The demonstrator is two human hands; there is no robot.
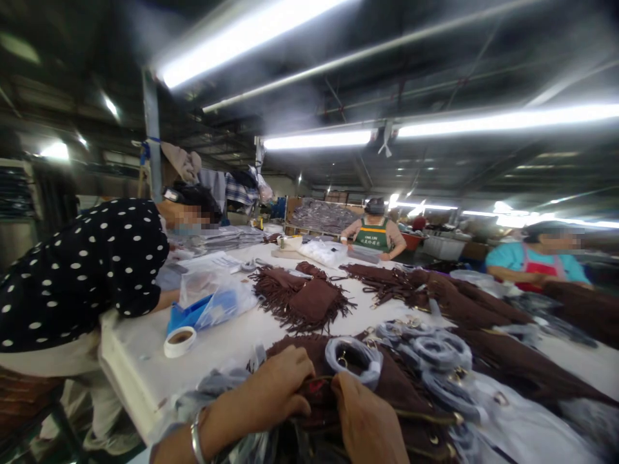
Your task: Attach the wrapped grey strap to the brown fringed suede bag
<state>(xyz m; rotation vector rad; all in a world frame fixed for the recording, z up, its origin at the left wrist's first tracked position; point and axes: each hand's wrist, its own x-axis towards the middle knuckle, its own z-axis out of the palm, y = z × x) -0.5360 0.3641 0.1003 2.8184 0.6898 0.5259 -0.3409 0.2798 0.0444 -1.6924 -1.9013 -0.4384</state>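
Head view | dark brown bag: gold-coloured edge, small red patch | left fingers, right fingers: clamped on it

On the flat white table, a round white tape roll is lying near the left edge, before a blue plastic sheet. Right of the sheet, a fringed brown fabric bag is lying mid-table. Nearest the camera, a zippered brown fabric bag is sitting between the left hand and the right hand; a ring-shaped grey plastic-wrapped coil is lying just behind it, with similar coils resting farther right
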